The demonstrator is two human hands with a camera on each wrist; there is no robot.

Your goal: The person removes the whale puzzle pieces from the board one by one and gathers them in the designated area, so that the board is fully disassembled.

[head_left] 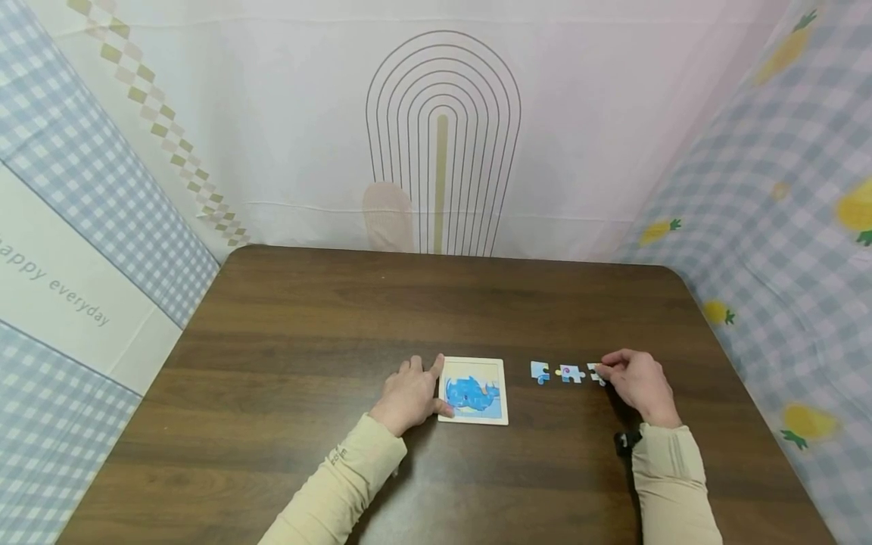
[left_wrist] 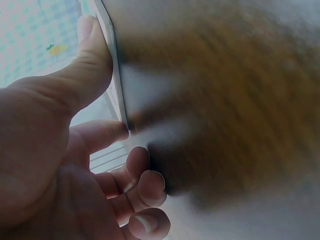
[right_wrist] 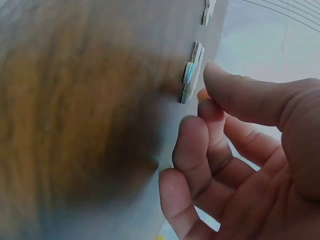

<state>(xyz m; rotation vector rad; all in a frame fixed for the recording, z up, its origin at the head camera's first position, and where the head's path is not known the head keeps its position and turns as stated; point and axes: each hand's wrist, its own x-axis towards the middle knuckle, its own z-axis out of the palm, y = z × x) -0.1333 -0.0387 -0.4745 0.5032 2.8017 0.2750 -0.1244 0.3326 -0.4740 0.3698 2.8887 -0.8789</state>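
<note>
In the head view, a square puzzle (head_left: 472,391) with a pale frame and a blue whale picture lies flat on the table. My left hand (head_left: 409,391) rests against its left side, the thumb over the lower left and the forefinger at the upper left corner. Loose puzzle pieces lie in a row to the right: one white and blue piece (head_left: 540,371), a middle piece (head_left: 571,373) with a pink swirl, and a right-hand piece (head_left: 596,373). My right hand (head_left: 640,384) pinches that last piece at its right side, its fingertips partly covering it. The right wrist view shows a piece (right_wrist: 192,72) edge-on beside the thumb.
The brown wooden table (head_left: 306,318) runs back to a white patterned cloth (head_left: 293,136). Checked cloth hangs at the left and right sides. A small black device (head_left: 625,443) sits at the right wrist.
</note>
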